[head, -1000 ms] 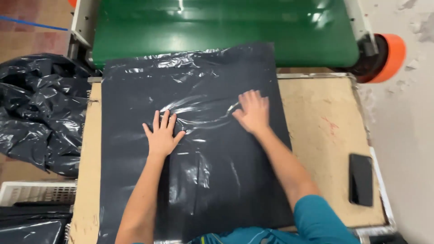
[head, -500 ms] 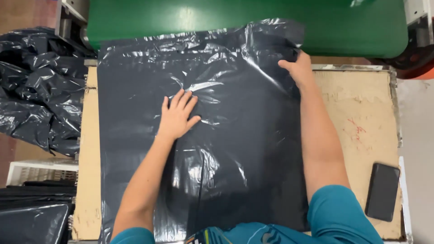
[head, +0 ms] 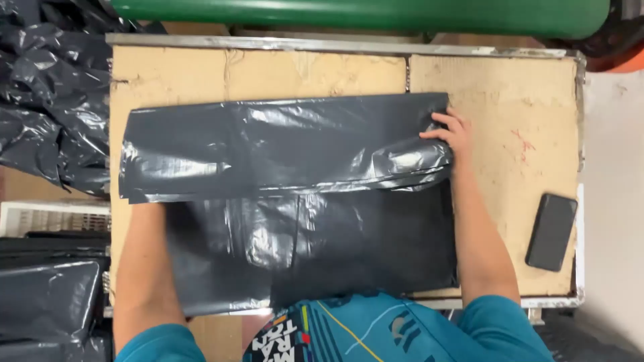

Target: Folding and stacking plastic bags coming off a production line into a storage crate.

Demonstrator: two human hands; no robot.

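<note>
Pinching the folded edge of a large dark grey plastic bag point(head: 282, 201), the right hand point(head: 451, 137) has its grip closed on the crinkled film, fingers curled over the fold's end. From that grip the doubled-over band of bag runs away across the worn, cardboard-covered desk point(head: 496, 94), with a single flat layer lying nearer the person, below the grip. Left hand is hidden under the folded flap at the band's far end; only the left forearm point(head: 144, 268) shows, so whether it is open or clasping cannot be told. Bag covers most of the desk, its near edge touching the person's teal shirt.

Outward of the right grip, well apart on bare desk near the metal rim: a flat black rectangular phone point(head: 551, 231). Beyond the grip, past the desk's far edge: a green roller point(head: 362, 15). Beyond the bag's far end, off the desk: a heap of crumpled black plastic bags point(head: 50, 100).
</note>
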